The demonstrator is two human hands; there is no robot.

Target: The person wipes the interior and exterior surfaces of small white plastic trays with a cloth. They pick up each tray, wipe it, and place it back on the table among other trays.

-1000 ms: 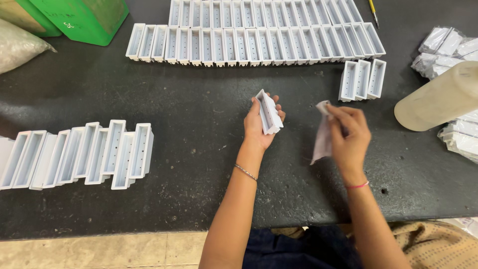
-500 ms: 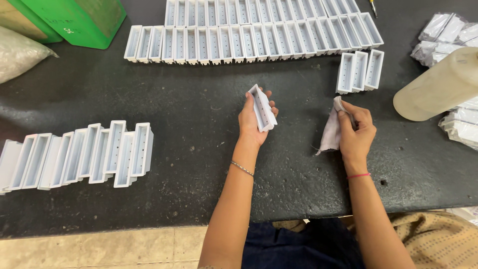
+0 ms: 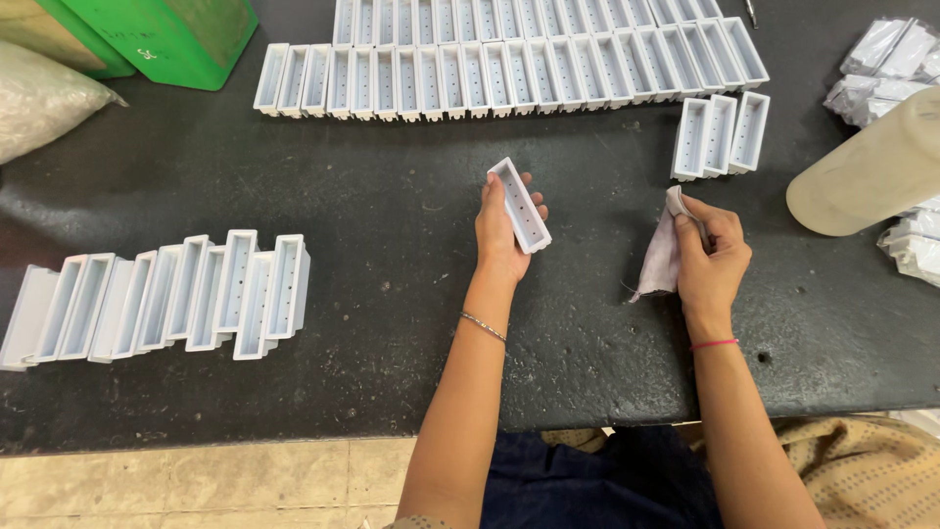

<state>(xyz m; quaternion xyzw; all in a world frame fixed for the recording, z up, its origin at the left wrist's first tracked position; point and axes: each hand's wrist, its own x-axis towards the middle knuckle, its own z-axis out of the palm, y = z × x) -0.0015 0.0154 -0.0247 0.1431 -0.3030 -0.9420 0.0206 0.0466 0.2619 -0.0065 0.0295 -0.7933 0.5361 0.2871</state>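
Observation:
My left hand grips a narrow white plastic tray with its hollow side up, raised a little above the dark table. My right hand pinches a small pale cloth that hangs down from its fingers, about a hand's width right of the tray. A group of three white trays stands just beyond the right hand. A leaning row of white trays lies at the left. Long rows of the same trays fill the far side.
A green box and a filled clear bag sit at the far left. A pale plastic bottle lies at the right, with wrapped packets behind it. The table's near edge runs above a tiled floor.
The two hands have drawn apart. My left hand has turned the tray so its hollow side faces up, and my right hand has moved right with the cloth.

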